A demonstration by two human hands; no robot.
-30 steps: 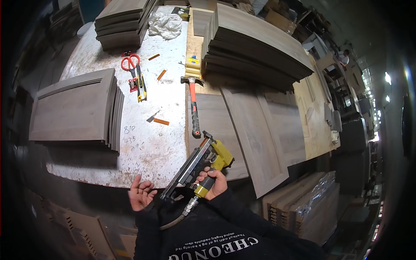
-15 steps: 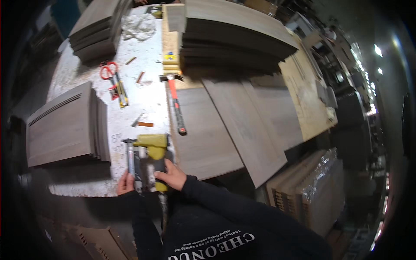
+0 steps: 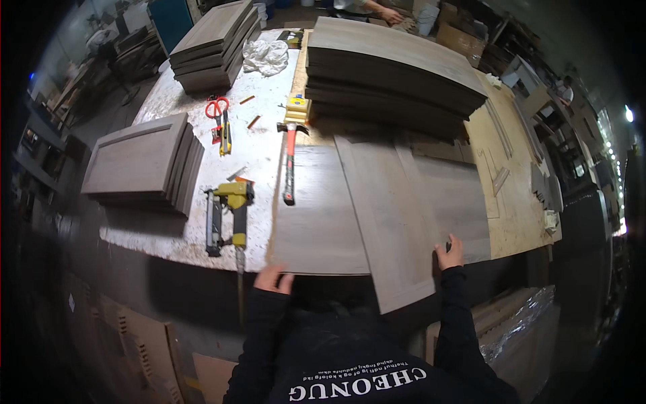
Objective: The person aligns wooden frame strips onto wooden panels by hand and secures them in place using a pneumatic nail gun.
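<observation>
My left hand (image 3: 272,278) is at the front left corner of a flat grey wood panel (image 3: 319,222), thumb apart from its fingers; I cannot tell if it touches the edge. Beside the right edge of a long grey board (image 3: 387,215), my right hand (image 3: 451,254) is open, thumb and fingers spread. That board lies slantwise over the panel and sticks out past the table's front edge. To the left of my left hand, a yellow-green nail gun (image 3: 238,214) lies on the white tabletop, its hose hanging down. A claw hammer (image 3: 290,165) with a red and black handle rests along the panel's left side.
Stacks of cabinet doors stand at the left (image 3: 138,158), the far left (image 3: 212,44) and the back (image 3: 397,60). Red-handled scissors (image 3: 217,111), a yellow utility knife (image 3: 225,138) and crumpled plastic (image 3: 266,56) lie on the table. Wrapped panels (image 3: 511,326) stand below right. Another person's hand (image 3: 389,15) shows at the back.
The nail gun, earlier held in my hands, now lies on the table. Both hands have moved right to the panels, and the view has shifted.
</observation>
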